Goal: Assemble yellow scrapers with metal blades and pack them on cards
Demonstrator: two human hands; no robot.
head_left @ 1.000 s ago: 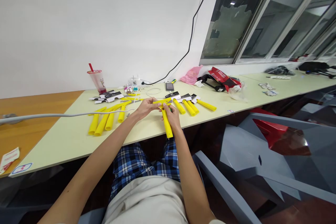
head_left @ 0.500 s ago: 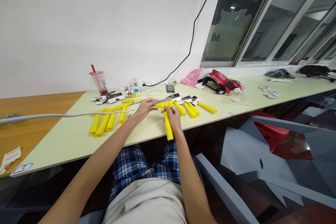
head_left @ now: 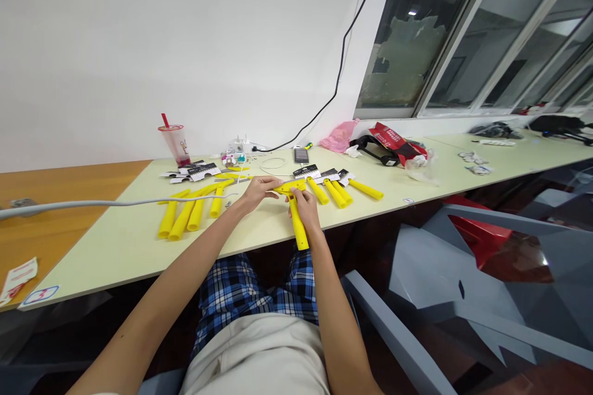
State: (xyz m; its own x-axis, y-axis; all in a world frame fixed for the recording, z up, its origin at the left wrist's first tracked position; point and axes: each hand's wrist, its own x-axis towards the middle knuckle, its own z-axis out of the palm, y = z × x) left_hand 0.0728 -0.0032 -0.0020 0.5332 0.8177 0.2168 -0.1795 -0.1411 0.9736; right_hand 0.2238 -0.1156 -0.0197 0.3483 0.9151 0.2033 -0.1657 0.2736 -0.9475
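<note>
- The left hand (head_left: 260, 192) pinches the near end of the crosspiece of a yellow tool (head_left: 299, 226); the right hand (head_left: 305, 205) is closed around its upper handle.
- The tool is held up over the front edge of the counter (head_left: 259, 228), crosspiece and handle meeting in a T; whether they are fastened cannot be told.
- To the right, several yellow handles (head_left: 338, 194) lie with printed cards (head_left: 306, 171) at their heads, seemingly further along.
- To the left, more yellow pieces (head_left: 195, 215) lie together, apparently still to be dealt with, with stacked cards (head_left: 196, 171) behind.
- A grey cord (head_left: 115, 203) crosses the view over the left pieces.
- Behind stand a drink cup (head_left: 175, 145) and a small dark device (head_left: 301, 155); a pink bag (head_left: 340, 136) lies further right.
</note>
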